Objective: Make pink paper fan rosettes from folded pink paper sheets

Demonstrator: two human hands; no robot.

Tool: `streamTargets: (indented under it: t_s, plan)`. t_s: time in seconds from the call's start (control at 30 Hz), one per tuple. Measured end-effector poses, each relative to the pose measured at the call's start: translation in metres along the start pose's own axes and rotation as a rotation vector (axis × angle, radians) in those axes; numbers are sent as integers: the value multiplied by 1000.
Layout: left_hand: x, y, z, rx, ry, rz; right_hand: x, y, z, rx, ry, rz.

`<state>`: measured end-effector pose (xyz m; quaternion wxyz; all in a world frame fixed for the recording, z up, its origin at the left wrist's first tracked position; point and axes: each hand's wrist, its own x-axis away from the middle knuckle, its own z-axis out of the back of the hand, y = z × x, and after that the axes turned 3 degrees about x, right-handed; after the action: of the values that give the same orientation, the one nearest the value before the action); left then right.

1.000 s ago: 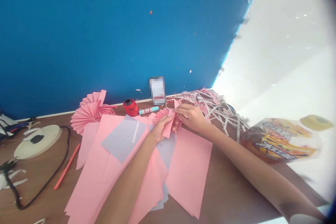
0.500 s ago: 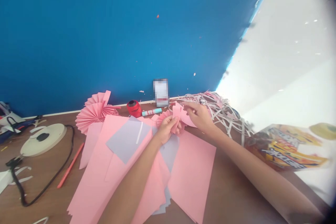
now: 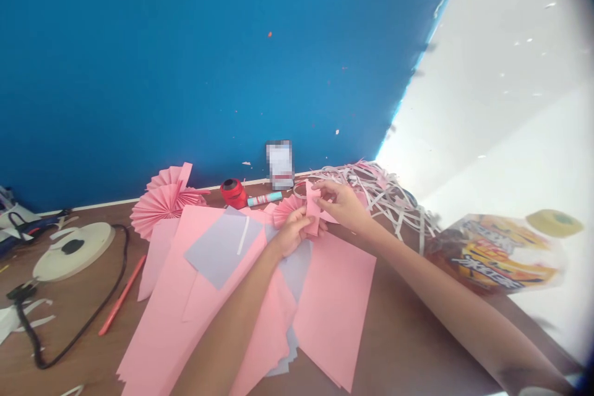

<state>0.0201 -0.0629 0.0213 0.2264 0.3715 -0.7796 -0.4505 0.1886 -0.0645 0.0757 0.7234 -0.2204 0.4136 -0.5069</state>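
A narrow folded piece of pink paper point(image 3: 312, 208) is held upright between both hands above the paper sheets. My left hand point(image 3: 293, 232) is closed on its lower part, thumb in front. At the paper's upper right edge, the fingertips of my right hand point(image 3: 342, 203) pinch it. Just behind the left hand lies a pleated pink paper fan point(image 3: 285, 210), partly hidden. Pink sheets point(image 3: 336, 297) and grey-blue sheets point(image 3: 223, 247) spread beneath my forearms, with a thin white strip point(image 3: 243, 235) on top.
Larger pleated fans point(image 3: 160, 204) stand at the left. A red object point(image 3: 234, 193), a glue stick point(image 3: 264, 199) and a phone point(image 3: 280, 166) sit by the blue wall. Shredded paper strips point(image 3: 390, 198) and a plastic bottle point(image 3: 505, 257) lie right; a red pen point(image 3: 123, 294) and black cable point(image 3: 88, 328) left.
The right fingers have closed in on the pink paper's upper edge, and the paper now stands straighter. My left hand keeps its hold. The whole view has shifted slightly.
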Motion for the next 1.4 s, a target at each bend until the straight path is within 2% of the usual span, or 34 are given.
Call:
streamTargets:
  t_s: [0.23,0.43,0.6,0.83,1.07,1.4]
  plan:
    - [4,-3,-3,73,-109,122,1,-1,-2,-83,35,-50]
    - [3,-4,-4,86,-120,115,1,1,-4,-90,44,-3]
    - [0,-7,-2,-48,-101,127,-2,7,-3,-90,34,22]
    - [-2,-12,1,-134,-59,129,-6,13,-1,-99,109,32]
    - [-3,-11,3,-111,-70,131,-8,5,1,-136,149,79]
    - [-3,-11,4,-101,-85,137,-6,12,-2,-161,145,60]
